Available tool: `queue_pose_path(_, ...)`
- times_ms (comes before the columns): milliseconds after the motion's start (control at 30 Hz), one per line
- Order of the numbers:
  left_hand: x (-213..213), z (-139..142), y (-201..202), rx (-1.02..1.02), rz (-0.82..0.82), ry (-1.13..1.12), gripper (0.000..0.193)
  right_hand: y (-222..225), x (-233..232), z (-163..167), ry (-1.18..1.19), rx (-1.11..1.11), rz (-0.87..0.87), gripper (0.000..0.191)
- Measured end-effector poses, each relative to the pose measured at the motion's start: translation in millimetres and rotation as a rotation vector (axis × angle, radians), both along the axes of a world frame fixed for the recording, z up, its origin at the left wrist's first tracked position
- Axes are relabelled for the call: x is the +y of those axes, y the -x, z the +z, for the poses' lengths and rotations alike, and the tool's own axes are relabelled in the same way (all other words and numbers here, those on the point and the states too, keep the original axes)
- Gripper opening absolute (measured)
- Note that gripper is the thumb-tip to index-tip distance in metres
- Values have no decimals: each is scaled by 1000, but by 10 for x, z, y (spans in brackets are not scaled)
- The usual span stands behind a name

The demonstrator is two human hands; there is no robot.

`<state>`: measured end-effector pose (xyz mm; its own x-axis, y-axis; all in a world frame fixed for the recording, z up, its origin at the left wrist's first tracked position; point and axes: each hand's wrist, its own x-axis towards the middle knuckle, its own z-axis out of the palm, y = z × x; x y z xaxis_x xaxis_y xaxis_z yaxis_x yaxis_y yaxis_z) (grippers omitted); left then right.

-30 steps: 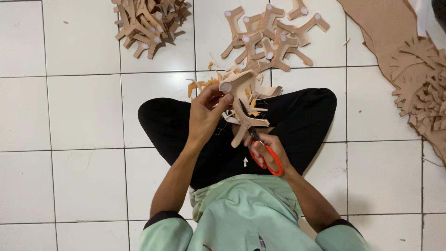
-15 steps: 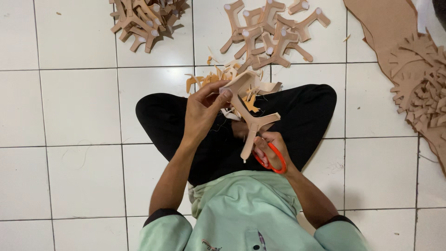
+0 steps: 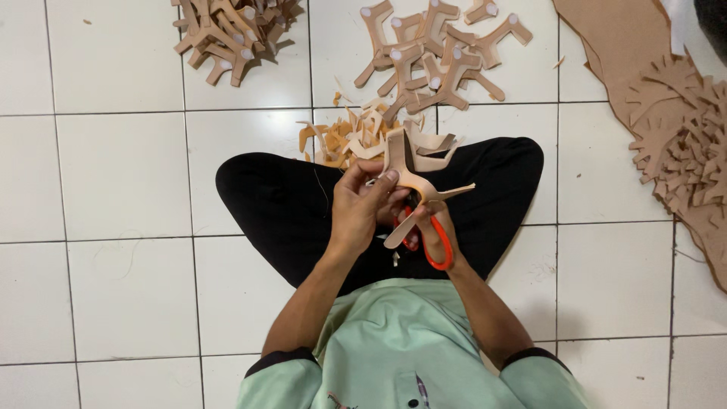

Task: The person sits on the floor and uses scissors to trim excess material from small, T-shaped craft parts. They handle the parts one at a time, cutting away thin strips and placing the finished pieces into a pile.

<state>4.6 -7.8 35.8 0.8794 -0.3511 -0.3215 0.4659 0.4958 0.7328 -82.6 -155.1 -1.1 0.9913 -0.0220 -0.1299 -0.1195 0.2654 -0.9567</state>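
Observation:
I sit cross-legged on a white tiled floor. My left hand [image 3: 362, 203] holds a tan Y-shaped foam piece [image 3: 413, 178] above my lap, thumb and fingers pinching its middle. My right hand [image 3: 433, 231] grips orange-handled scissors [image 3: 435, 246] just under the piece, their blades hidden behind it. The two hands are close together, almost touching. A thin strip hangs from the piece toward my right.
Small tan offcuts [image 3: 348, 140] lie heaped in front of my legs. A pile of cut Y-shaped pieces [image 3: 435, 49] lies beyond, another pile [image 3: 227, 30] at the far left. Large brown sheet material with cut-out remnants [image 3: 674, 129] covers the floor at the right.
My left hand has drawn the piece down and closer to my body and turned it. The right hand with the scissors now sits right beneath it.

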Motion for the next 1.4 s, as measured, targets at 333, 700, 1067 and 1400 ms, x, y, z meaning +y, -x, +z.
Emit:
queue_pose_path(333, 120, -6, -301, 231, 81, 253, 19, 79, -79, -113, 78, 65, 13, 67)
queue_pose_path(700, 287, 226, -353, -14, -108, -108, 13, 68, -260, 193, 212, 105, 121, 69)
queue_pose_path(1067, 551, 540, -622, -575, -396, -739, 38, 65, -406, 290, 215, 45, 187, 62)
queue_pose_path(1400, 538, 763, -643, -579, -564, -806, 46, 97, -483, 444, 496, 63, 307, 64)
